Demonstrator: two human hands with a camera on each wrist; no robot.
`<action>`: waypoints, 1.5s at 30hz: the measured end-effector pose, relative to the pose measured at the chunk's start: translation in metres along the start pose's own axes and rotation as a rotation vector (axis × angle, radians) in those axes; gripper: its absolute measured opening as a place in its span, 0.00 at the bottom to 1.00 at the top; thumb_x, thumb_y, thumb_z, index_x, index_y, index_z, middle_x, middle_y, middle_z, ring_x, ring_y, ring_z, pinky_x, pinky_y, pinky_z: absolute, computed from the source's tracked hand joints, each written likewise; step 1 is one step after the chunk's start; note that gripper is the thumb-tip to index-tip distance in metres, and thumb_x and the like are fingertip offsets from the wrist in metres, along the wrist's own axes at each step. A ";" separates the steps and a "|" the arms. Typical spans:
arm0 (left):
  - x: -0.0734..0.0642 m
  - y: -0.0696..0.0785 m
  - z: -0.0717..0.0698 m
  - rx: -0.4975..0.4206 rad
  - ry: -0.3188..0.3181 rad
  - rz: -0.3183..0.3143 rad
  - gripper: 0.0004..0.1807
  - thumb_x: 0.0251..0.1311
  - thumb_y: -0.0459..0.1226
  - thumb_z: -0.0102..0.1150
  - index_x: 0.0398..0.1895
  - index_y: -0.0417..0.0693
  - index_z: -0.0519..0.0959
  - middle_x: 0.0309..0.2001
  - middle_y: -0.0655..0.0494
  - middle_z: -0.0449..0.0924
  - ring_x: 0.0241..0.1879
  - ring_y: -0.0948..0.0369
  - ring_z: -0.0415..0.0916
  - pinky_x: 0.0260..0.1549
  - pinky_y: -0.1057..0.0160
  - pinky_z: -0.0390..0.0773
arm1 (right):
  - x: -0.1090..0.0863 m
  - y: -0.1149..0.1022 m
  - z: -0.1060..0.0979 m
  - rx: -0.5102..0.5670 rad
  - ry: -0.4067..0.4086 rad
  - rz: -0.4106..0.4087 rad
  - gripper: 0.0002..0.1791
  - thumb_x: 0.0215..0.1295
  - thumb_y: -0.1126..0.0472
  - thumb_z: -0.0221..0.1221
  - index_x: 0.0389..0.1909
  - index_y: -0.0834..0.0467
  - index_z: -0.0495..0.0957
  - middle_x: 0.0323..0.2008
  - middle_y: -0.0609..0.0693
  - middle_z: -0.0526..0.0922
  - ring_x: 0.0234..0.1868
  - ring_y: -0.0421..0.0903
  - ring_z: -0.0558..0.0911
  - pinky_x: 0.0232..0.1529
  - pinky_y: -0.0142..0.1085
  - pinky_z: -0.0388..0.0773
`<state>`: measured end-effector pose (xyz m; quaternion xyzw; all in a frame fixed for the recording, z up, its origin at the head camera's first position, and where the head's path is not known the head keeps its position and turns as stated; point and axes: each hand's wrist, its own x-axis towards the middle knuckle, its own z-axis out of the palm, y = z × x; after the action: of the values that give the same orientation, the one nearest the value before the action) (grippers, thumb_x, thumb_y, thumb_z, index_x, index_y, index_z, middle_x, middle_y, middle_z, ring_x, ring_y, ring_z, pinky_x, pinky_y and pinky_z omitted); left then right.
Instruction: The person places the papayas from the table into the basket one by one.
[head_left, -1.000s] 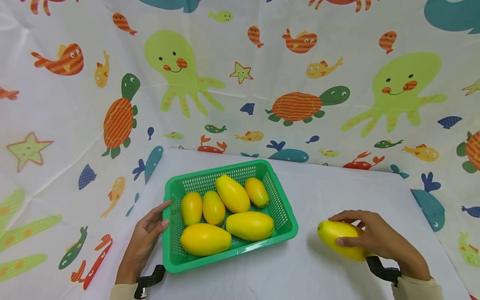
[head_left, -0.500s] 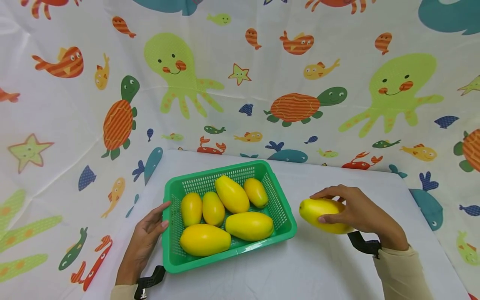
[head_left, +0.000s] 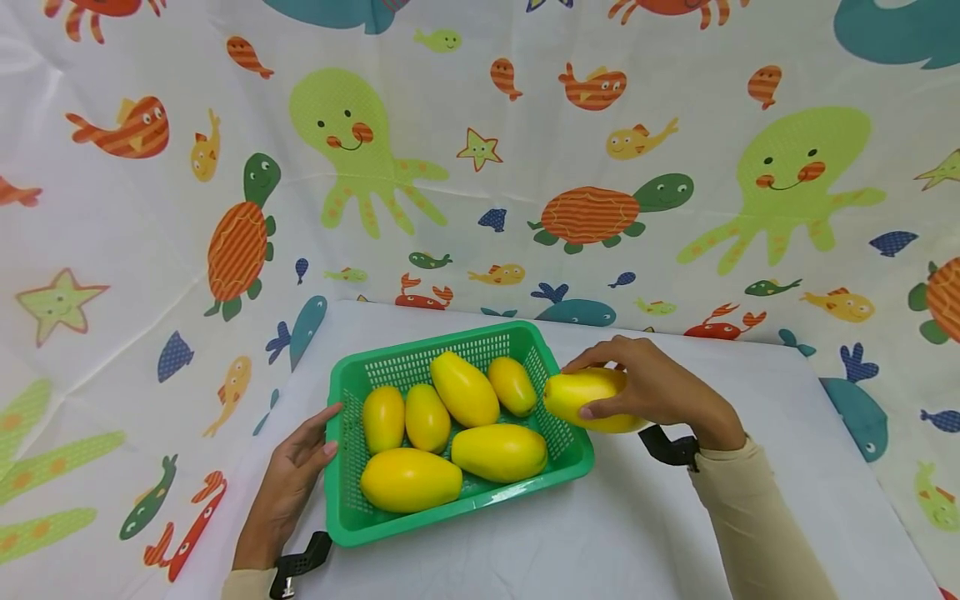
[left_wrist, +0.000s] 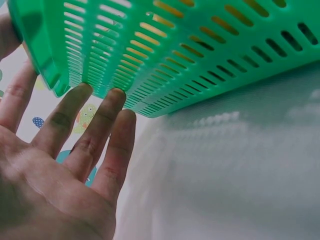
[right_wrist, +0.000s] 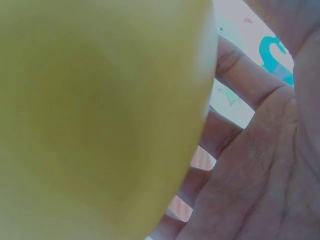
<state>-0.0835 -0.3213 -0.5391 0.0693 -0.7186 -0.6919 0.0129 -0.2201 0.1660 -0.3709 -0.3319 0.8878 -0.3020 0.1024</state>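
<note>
A green plastic basket [head_left: 480, 496] on the white-covered table holds several yellow papayas [head_left: 411, 479], some large and some small. My left hand [head_left: 296, 467] rests against the basket's left side. In the left wrist view, the fairly straight fingers [left_wrist: 90, 135] touch the slotted wall from outside. With thumb and fingers around it, my right hand [head_left: 660, 383] grips another yellow papaya [head_left: 573, 396] from above, over the basket's right rim. The held papaya [right_wrist: 100, 115] fills much of the right wrist view, with the fingers curving behind it.
White cloth [head_left: 540, 550] covers the table. A curtain [head_left: 465, 83] printed with sea animals hangs behind the table and along its left side. Each wrist wears a black camera mount, one seen on the right wrist [head_left: 667, 447].
My right hand has carried the papaya up and leftward from the table's right side to the basket's right rim. The left hand and basket have stayed put.
</note>
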 end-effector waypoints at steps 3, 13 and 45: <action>0.000 -0.001 0.000 0.001 0.000 -0.008 0.31 0.79 0.38 0.57 0.83 0.54 0.64 0.86 0.51 0.54 0.67 0.83 0.69 0.63 0.80 0.75 | 0.011 -0.008 0.002 -0.021 -0.018 -0.022 0.25 0.55 0.49 0.81 0.55 0.42 0.88 0.53 0.40 0.89 0.53 0.46 0.79 0.52 0.42 0.82; 0.000 -0.001 0.000 -0.006 -0.001 0.002 0.31 0.80 0.37 0.56 0.83 0.54 0.64 0.86 0.53 0.54 0.68 0.83 0.68 0.63 0.80 0.75 | 0.041 -0.035 0.011 -0.032 -0.064 -0.100 0.26 0.54 0.48 0.81 0.56 0.43 0.88 0.55 0.40 0.89 0.56 0.46 0.79 0.55 0.43 0.79; 0.000 0.002 0.003 -0.008 0.012 -0.042 0.32 0.79 0.39 0.57 0.83 0.55 0.64 0.87 0.49 0.52 0.67 0.82 0.69 0.62 0.80 0.75 | 0.118 -0.081 0.085 -0.023 -0.298 -0.291 0.25 0.58 0.52 0.79 0.58 0.48 0.88 0.55 0.43 0.88 0.54 0.43 0.79 0.59 0.38 0.78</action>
<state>-0.0842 -0.3185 -0.5371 0.0883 -0.7142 -0.6944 0.0028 -0.2340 0.0012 -0.3879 -0.4987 0.8089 -0.2512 0.1840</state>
